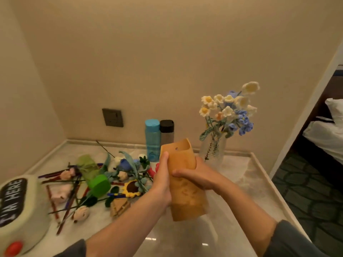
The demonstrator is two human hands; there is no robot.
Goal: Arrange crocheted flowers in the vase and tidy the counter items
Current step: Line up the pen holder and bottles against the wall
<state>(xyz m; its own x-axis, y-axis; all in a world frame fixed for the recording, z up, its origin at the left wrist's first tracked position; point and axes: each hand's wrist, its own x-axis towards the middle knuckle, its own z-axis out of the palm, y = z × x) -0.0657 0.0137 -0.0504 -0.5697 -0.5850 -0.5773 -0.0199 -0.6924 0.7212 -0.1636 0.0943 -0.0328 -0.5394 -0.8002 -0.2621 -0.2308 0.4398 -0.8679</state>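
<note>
We're holding the tan pouch [185, 201] mid-frame, left hand [161, 184] clasping its edge, right hand [198, 175] wrapping its front, probably lifting it clear for tidying. The vase [213, 149] is standing centre-right, loose crocheted flowers [120, 173] lying lower left on the worktop [241, 182].

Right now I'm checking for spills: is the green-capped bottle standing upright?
No, the green-capped bottle lies on its side among the loose crocheted flowers.

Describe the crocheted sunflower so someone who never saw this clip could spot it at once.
On the marble counter, look at the heap of loose crocheted flowers on its left half. The sunflower lies flat at the heap's near right edge, just left of the left hand holding the paper bag. It alone has bright yellow petals ringing a dark brown centre.
</note>
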